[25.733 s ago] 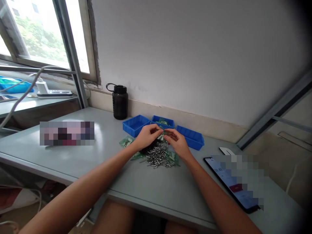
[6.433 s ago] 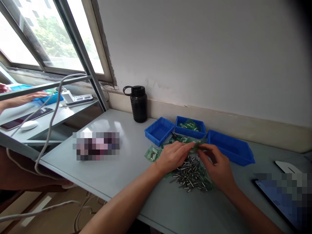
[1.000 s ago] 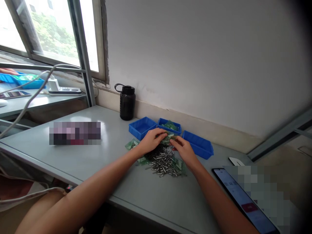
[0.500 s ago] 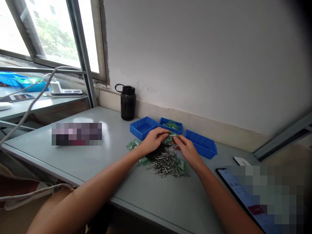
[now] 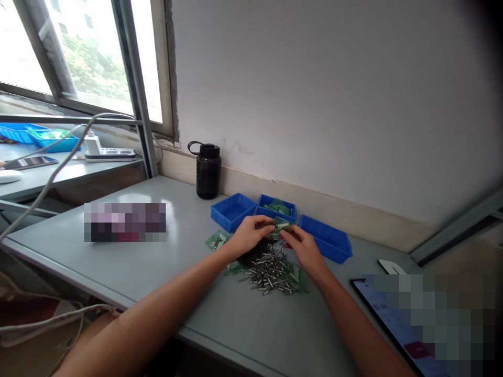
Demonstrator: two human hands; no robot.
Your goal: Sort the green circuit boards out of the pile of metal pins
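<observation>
Between my two hands is a small green plastic bag (image 5: 282, 226) with pale contents. My left hand (image 5: 253, 234) pinches its left side with thumb and fingers. At its right side, my right hand (image 5: 301, 243) grips the bag in the same way. Right below lies a pile of short metal pins (image 5: 271, 269), with darker small parts partly hidden behind my left hand. More green bags lie around the pile, one on the left (image 5: 218, 240) and another at the right edge (image 5: 295, 273).
Behind my hands stand a blue tray (image 5: 231, 212), a second blue tray with green bags (image 5: 293, 213) and a long blue tray (image 5: 328, 241). A black bottle (image 5: 208, 173) is by the wall. A tablet (image 5: 387, 319) lies at the right; a blurred-out object (image 5: 126, 222) lies left.
The view has tilted slightly, so everything sits a little lower. Both hands still hold the green bag over the pile, and its pale contents show more clearly.
</observation>
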